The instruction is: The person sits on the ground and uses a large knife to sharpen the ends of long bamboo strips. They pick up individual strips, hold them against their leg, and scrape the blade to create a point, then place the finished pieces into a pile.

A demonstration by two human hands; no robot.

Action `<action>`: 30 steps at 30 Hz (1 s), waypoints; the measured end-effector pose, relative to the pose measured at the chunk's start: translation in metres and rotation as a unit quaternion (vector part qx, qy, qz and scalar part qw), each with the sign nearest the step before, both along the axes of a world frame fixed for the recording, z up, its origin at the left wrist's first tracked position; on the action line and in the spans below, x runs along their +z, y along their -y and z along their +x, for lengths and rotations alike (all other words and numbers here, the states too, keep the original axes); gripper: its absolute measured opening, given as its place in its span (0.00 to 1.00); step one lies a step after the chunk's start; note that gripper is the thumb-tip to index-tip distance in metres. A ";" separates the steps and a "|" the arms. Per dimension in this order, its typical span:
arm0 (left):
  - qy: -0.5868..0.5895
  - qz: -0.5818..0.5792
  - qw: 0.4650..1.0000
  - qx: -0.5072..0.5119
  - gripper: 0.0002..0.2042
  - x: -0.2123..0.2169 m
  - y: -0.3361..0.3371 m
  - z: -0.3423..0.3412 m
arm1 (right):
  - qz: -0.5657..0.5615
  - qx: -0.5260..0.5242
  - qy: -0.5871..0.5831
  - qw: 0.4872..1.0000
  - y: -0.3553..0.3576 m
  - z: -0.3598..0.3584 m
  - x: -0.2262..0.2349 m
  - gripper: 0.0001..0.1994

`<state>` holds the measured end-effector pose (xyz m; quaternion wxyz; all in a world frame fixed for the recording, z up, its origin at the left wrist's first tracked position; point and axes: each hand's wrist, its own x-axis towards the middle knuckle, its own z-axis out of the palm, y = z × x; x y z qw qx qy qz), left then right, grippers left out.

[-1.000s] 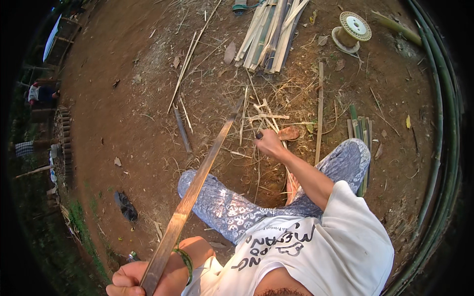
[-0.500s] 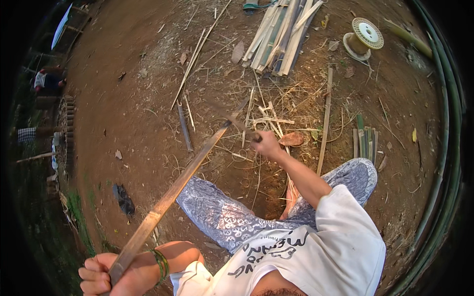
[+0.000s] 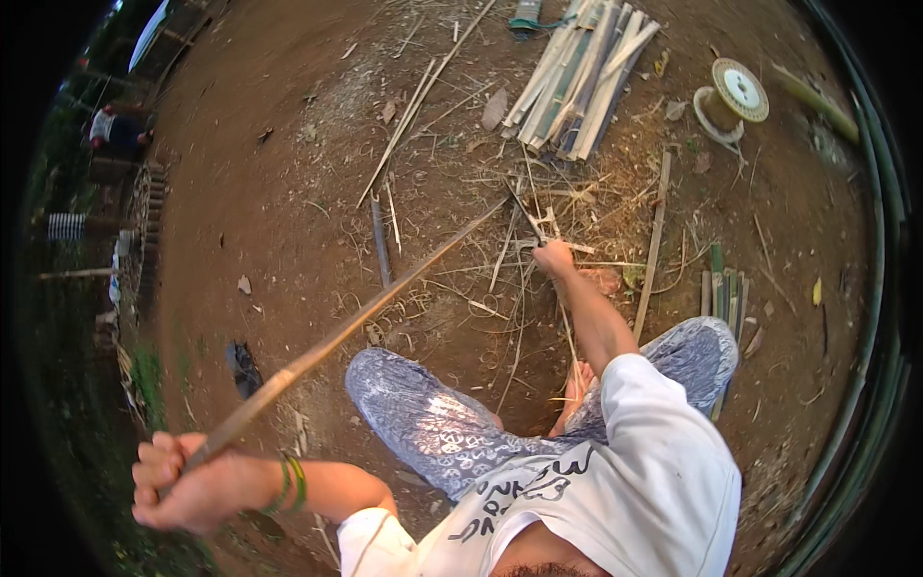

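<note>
My left hand (image 3: 197, 481), at the lower left, is closed round the near end of a long split bamboo strip (image 3: 308, 362). The strip slants up and away to the right, its far end thin and darker. In the middle, my right hand (image 3: 555, 260) is closed on the handle of a knife (image 3: 526, 212), its narrow dark blade pointing away and slightly left. The blade lies close to the strip's far tip; whether they touch, I cannot tell. Beneath the knife are pale bamboo shavings (image 3: 577, 197) and thin slivers on the ground.
Beyond my hands lies a pile of split bamboo strips (image 3: 582, 82), with a wire spool (image 3: 740, 89) to its right. A small bundle of short strips (image 3: 726, 288) is by my right knee. Long green poles (image 3: 880, 240) line the right edge. A person (image 3: 117, 127) is far left.
My right hand has moved farther out with the knife, whose blade has swung from crossing the strip to pointing away. My left hand has shifted up and left, tilting the strip flatter.
</note>
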<state>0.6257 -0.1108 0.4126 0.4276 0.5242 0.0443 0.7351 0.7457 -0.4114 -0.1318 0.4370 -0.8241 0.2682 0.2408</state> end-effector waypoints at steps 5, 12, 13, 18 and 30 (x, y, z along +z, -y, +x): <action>-0.008 -0.013 0.990 -0.141 0.22 -0.004 -0.033 0.003 | 0.050 0.037 0.130 0.990 -0.037 -0.019 0.090 0.17; 0.034 0.069 0.902 -0.425 0.30 0.015 -0.007 0.023 | 0.326 0.151 0.392 0.847 -0.081 -0.036 0.297 0.18; 0.040 0.087 0.888 -0.449 0.31 0.021 0.000 0.025 | 0.360 0.180 0.362 0.841 -0.081 -0.037 0.319 0.19; 0.000 0.184 0.841 -0.508 0.35 0.057 0.046 0.045 | 0.410 0.222 0.389 0.795 -0.089 -0.026 0.359 0.14; -0.355 0.260 0.815 -0.377 0.31 -0.139 0.054 0.056 | 0.429 0.155 0.487 0.745 -0.073 -0.021 0.517 0.12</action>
